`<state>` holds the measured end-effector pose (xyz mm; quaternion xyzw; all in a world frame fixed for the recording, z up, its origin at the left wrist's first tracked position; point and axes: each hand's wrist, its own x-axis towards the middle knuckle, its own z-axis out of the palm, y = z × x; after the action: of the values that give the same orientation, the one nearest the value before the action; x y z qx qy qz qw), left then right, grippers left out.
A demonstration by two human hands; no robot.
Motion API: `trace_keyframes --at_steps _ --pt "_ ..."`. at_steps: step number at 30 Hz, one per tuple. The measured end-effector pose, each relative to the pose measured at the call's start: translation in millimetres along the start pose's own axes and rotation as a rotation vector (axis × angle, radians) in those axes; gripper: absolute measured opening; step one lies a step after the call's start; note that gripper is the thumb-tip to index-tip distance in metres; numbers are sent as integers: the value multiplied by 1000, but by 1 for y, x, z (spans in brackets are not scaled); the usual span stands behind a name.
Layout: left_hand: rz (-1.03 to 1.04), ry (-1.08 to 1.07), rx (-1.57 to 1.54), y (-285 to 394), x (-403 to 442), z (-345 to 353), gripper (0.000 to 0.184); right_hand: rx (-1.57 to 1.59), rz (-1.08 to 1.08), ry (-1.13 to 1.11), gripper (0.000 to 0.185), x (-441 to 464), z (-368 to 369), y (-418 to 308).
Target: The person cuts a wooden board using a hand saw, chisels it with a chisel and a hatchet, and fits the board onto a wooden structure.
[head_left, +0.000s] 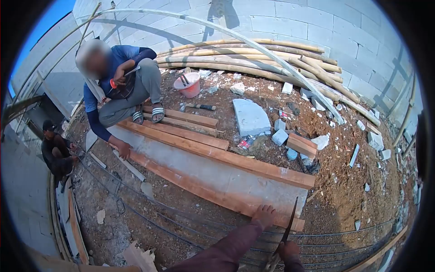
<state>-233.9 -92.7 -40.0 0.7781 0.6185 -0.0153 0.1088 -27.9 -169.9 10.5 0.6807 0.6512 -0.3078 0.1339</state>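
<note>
My left hand [264, 216] lies on the near edge of a long reddish wooden beam [199, 185], close to its right end, with the fingers stretched out over the wood. My right hand [288, 250] is wrapped round the handle of a handsaw [288, 226]. Its dark blade points up and away and crosses the beam just right of my left hand; whether the teeth touch the wood I cannot tell. A pale, dusty board [181, 156] lies between this beam and a second wooden beam [253, 166]. A co-worker's hand [122, 148] rests at the beam's far left end.
A co-worker [120, 86] squats at the far left end; another person [58, 152] crouches farther left. Behind are a pink bucket [189, 86], a hammer [200, 107], a white slab [251, 118] and stacked bamboo poles [253, 56]. Steel bars [172, 226] run along the ground near me.
</note>
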Motion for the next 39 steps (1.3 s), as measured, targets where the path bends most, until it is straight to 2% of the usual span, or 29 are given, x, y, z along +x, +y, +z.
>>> trace_keyframes --at_steps 2,6,9,11,13,14,15,16,19,22,24,26,29,33,37,39 --pt "3 -47 -8 -2 0 -6 31 -51 -116 -69 49 19 -24 13" --pt "39 50 5 -3 3 0 27 -332 -232 -302 53 42 -89 10" --pt "32 40 17 -9 -5 5 26 -440 -347 -312 50 39 -102 6" --pt "56 45 17 -7 2 10 25 -189 -225 -160 46 20 -93 10" --pt "58 145 38 -7 -1 14 24 -78 -257 -85 40 0 -69 8" --pt "62 18 56 -2 -5 -17 25 81 -188 29 37 -12 -42 6" --pt "106 150 53 -5 -7 -8 30 143 -129 193 35 -26 -19 -3" --pt "112 84 20 -7 -2 -3 29 233 -22 302 33 -30 10 -6" --pt "107 34 60 -7 -2 -8 40 287 72 337 32 -27 33 -12" --pt "105 5 84 -10 1 1 46 147 -115 246 33 -23 -10 5" --pt "104 -4 46 -8 1 -5 47 105 -214 52 36 -14 -80 6" --pt "109 -6 45 -10 5 -7 51 -43 -219 -131 37 6 -119 -2" --pt "108 -22 55 -9 1 -2 55 -111 -264 -286 36 20 -130 0" --pt "100 -69 70 -7 -1 -15 50 64 -277 -33 29 -5 -104 6" --pt "106 -47 73 -4 -3 -18 46 268 -128 408 21 -36 22 13" --pt "120 -38 80 -7 -2 -18 46 324 -126 475 21 -39 38 5"
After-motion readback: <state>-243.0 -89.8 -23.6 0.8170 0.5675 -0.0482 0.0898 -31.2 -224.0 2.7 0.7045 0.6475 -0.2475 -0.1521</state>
